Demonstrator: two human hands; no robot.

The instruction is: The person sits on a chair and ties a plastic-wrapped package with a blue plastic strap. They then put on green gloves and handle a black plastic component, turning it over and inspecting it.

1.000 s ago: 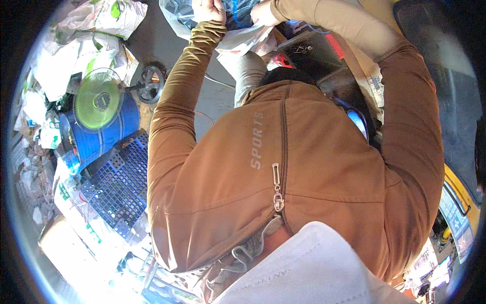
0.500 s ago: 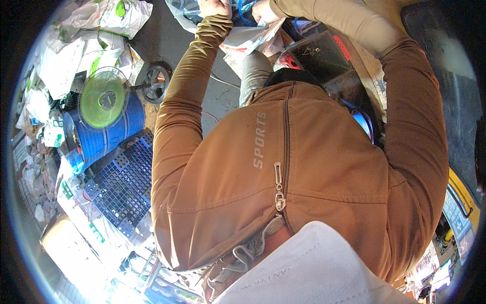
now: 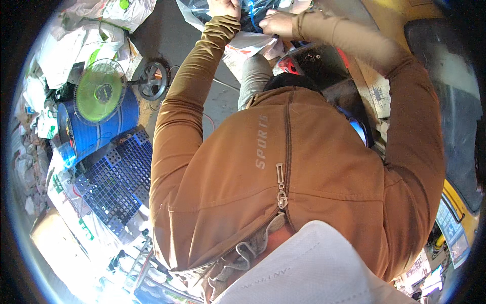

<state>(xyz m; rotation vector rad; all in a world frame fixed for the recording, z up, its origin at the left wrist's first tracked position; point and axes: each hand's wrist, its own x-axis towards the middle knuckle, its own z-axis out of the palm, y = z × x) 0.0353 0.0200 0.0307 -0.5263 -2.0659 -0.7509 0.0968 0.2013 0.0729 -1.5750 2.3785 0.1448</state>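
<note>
At the top edge, a clear plastic bag (image 3: pixel 191 11) with dark contents and a blue strip (image 3: pixel 252 17) lies between my hands. My left hand (image 3: pixel 225 8) is closed at the bag's left side, apparently gripping its plastic; the picture's edge cuts off part of the hand. Across from it, my right hand (image 3: pixel 279 23) has its fingers curled toward the blue strip and the bag's dark contents. Whatever these fingers hold is hidden. Just below sits a white plastic bag (image 3: pixel 249 41), close to my grey trouser leg (image 3: pixel 255 71).
Right of my leg stands a dark open bin (image 3: pixel 316 61) holding small bits, with a red object (image 3: pixel 287 66) beside it. To the left are a green fan (image 3: pixel 100 91), a blue drum (image 3: pixel 101 126), a black wheel (image 3: pixel 153 81), a plastic pallet (image 3: pixel 116 182) and white sacks (image 3: pixel 61 55).
My right hand has moved down and slightly right, off the white plastic toward the blue strip. My left hand has shifted a little right, still closed at the bag.
</note>
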